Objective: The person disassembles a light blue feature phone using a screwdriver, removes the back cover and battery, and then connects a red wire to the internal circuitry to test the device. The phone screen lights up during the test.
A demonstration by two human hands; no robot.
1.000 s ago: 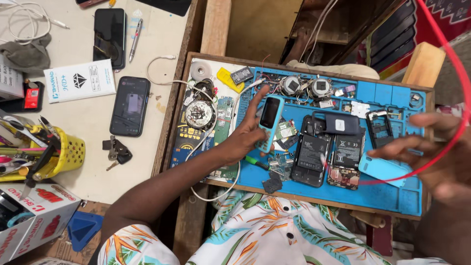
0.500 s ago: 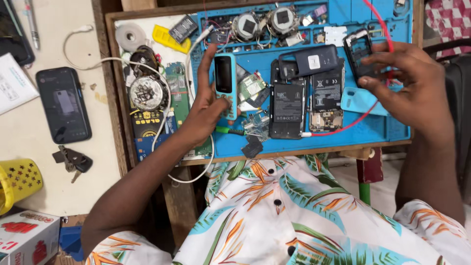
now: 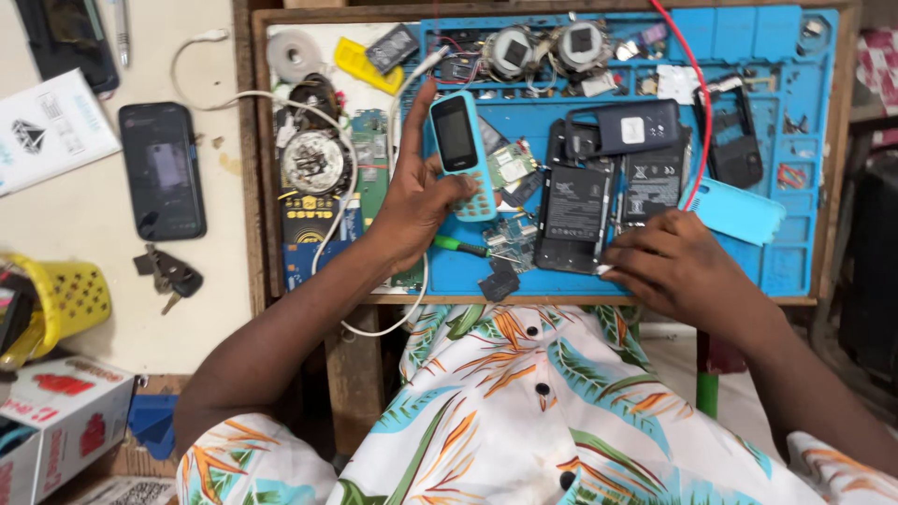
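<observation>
My left hand (image 3: 413, 201) holds a small light-blue keypad phone (image 3: 461, 150) upright over the blue work mat (image 3: 739, 51), index finger stretched up along its left side. My right hand (image 3: 675, 265) rests palm down near the mat's front edge, fingertips pinching a small pale piece beside a black opened phone body (image 3: 572, 217). A red cable (image 3: 703, 112) runs down the mat toward that hand. A light-blue phone back cover (image 3: 739, 211) lies just right of my right hand. A green-handled tool (image 3: 460, 246) lies below the left hand.
Circuit boards, batteries, black phone frames and round parts crowd the mat. A white cable (image 3: 323, 140) loops over the tray's left part. On the pale table at left lie a black smartphone (image 3: 163, 170), keys (image 3: 168, 274), a yellow basket (image 3: 70, 297) and boxes.
My right hand has come down from the mat's upper right to its front edge. The left hand has tightened around the blue phone. The view has shifted downward.
</observation>
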